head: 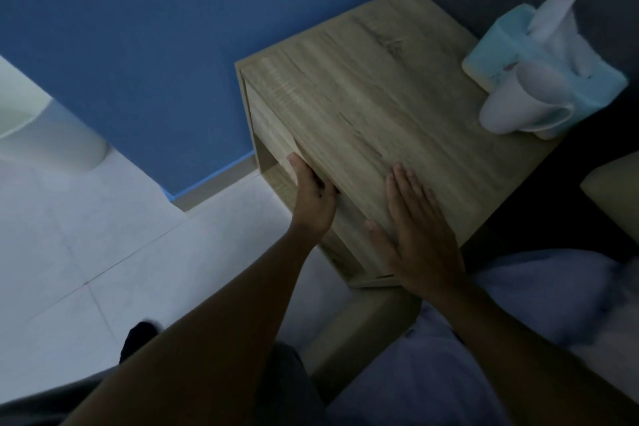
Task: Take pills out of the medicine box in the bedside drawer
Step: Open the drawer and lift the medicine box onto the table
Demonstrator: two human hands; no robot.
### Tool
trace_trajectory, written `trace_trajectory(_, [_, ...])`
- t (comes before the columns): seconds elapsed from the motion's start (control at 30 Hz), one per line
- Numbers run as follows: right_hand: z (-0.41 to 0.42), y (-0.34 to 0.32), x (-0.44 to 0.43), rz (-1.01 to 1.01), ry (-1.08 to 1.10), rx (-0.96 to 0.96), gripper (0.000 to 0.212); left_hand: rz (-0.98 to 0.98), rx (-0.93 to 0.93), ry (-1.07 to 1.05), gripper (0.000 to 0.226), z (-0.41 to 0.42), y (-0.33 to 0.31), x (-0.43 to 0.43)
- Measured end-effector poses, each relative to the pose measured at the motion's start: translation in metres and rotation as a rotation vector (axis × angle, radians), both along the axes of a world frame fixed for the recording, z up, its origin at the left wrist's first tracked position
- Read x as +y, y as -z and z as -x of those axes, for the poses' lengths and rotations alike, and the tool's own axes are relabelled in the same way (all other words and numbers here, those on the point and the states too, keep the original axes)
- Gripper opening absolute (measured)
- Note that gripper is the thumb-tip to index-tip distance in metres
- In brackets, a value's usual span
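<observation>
A light wooden bedside table (373, 107) stands against the blue wall. Its drawer front (273, 130) faces left and looks closed. My left hand (313, 195) curls its fingers under the drawer's lower edge, with the thumb along the front. My right hand (415, 228) lies flat and spread on the tabletop near its front corner. The medicine box and pills are hidden from view.
A light blue tissue box (498, 45) with a white tissue sticking out sits at the table's far right corner, a white mug (515, 104) lying against it. White tiled floor (103, 252) lies to the left. A bed with pale sheets (553, 304) is at right.
</observation>
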State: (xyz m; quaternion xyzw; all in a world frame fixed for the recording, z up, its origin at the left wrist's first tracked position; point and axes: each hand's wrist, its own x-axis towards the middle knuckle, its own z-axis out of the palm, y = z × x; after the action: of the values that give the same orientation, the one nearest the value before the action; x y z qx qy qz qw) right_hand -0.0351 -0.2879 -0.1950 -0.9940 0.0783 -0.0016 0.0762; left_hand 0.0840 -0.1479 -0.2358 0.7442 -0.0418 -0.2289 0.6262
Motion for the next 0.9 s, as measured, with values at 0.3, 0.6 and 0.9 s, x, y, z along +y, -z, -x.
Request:
trace_trajectory(0.3, [0.000,0.000,0.000,-0.032,0.015,0.003,0.078,0.025,0.003,0.034,0.086,0.009,0.000,0.034])
trace_trajectory(0.6, [0.000,0.000,-0.001,-0.016,0.002,-0.026,0.079,-0.022,0.050,0.073,0.080,0.024,0.016,0.106])
trace_trajectory(0.9, [-0.001,0.008,-0.005,0.038,-0.027,-0.093,0.077,-0.156,0.038,0.062,0.079,0.044,0.006,0.165])
